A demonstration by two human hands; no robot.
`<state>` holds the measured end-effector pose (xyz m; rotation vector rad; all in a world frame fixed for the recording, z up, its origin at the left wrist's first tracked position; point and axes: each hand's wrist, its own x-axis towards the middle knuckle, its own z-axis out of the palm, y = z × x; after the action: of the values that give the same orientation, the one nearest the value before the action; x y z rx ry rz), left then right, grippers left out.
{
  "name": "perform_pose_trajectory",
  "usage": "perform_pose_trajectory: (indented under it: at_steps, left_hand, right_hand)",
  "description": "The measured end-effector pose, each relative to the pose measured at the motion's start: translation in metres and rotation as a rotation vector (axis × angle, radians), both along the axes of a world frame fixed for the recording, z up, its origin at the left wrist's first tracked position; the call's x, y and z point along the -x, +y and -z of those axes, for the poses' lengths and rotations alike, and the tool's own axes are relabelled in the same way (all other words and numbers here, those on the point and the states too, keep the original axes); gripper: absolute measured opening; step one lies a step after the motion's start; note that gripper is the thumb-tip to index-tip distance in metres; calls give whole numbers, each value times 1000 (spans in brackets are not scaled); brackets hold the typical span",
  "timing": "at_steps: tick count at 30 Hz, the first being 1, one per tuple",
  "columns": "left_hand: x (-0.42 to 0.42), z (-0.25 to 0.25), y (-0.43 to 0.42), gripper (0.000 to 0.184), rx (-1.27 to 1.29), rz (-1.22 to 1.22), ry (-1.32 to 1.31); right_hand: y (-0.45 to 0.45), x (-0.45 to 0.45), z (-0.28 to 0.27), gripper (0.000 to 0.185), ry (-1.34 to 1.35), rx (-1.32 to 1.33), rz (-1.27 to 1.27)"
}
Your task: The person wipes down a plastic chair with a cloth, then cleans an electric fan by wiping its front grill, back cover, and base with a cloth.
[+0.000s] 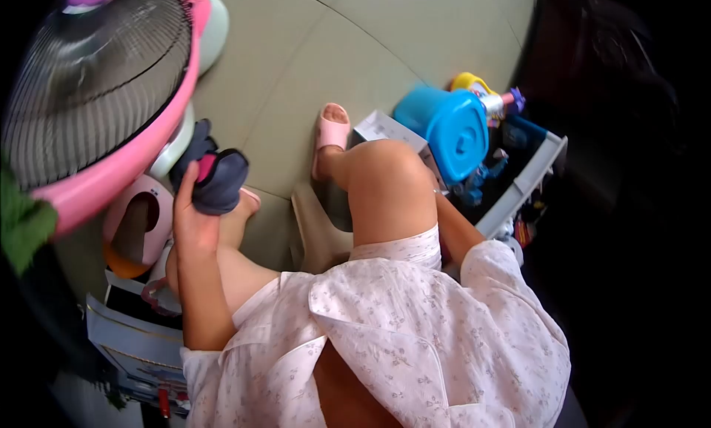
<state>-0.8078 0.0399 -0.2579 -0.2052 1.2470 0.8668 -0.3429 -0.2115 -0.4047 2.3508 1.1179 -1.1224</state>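
Note:
My left hand (196, 217) is closed around a dark grey, soft-looking item (224, 182) with a bright pink patch. Its dark parts stick up on both sides of my thumb, and its exact kind cannot be made out. The pink fan (122, 183) is just beyond this hand. On the other side, my right forearm (458, 224) reaches down behind my raised knee, which hides the right hand. Near that arm are a white box (389, 128) and a blue lidded bucket (459, 135).
A grey-white open bin (522, 183) with several small toys stands at the right, a yellow item (470, 81) behind it. A pink-and-white ring-shaped seat (159, 213) lies under the fan. A drawer-like container (129, 339) is at lower left. Tiled floor (296, 65) stretches ahead.

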Motion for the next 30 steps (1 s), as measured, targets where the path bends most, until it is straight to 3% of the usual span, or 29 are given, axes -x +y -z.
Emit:
perform_pose_trajectory:
  at_steps: [3, 10, 11, 13, 15, 16, 18, 19, 21, 23, 24, 25, 27, 28, 30]
  left_hand:
    - [2, -1, -9, 43, -102, 24, -100]
    - [6, -26, -38, 38, -384, -51, 4]
    - [6, -21, -43, 38, -422, -45, 47]
    - [1, -23, -46, 39, -469, -7, 72]
    - [-11, -33, -45, 41, -518, 59, 21]
    - [-18, -40, -47, 42, -517, 89, 16]
    - [-32, -51, -46, 44, -511, 190, -101]
    - [-39, -53, -43, 44, -508, 234, -144]
    - [-52, -51, -33, 46, -495, 339, -224]
    - [-70, -64, -15, 45, -386, 384, -314]
    - [-78, -71, -3, 54, -410, 478, -312]
    - [-87, -73, 9, 54, -370, 506, -329]
    - [-102, -76, 34, 70, -433, 557, -455]
    - [-113, -85, 47, 78, -465, 611, -460]
    - [-127, -91, 66, 89, -535, 680, -447]
  right_hand:
    - [1, -1, 13, 33, 42, -62, -34]
    - [8, -16, 34, 36, 157, -261, -135]
    - [14, -19, 26, 36, 177, -304, -141]
    - [44, 2, -53, 35, 226, -408, -131]
    - [50, 3, -77, 28, 276, -415, 72]
    - [61, 1, -89, 20, 153, -474, -56]
    - [87, 4, -119, 18, 275, -620, 222]
    - [105, 10, -132, 16, 326, -850, 180]
    - [150, 37, -169, 20, 564, -986, 226]
    - [196, 84, -224, 29, 761, -833, 184]
    - [220, 106, -246, 36, 754, -885, -127]
    - [239, 128, -256, 47, 856, -844, -201]
    - [267, 160, -257, 74, 881, -827, -427]
    - [275, 171, -238, 78, 826, -888, -489]
    - [290, 175, -221, 65, 831, -957, -395]
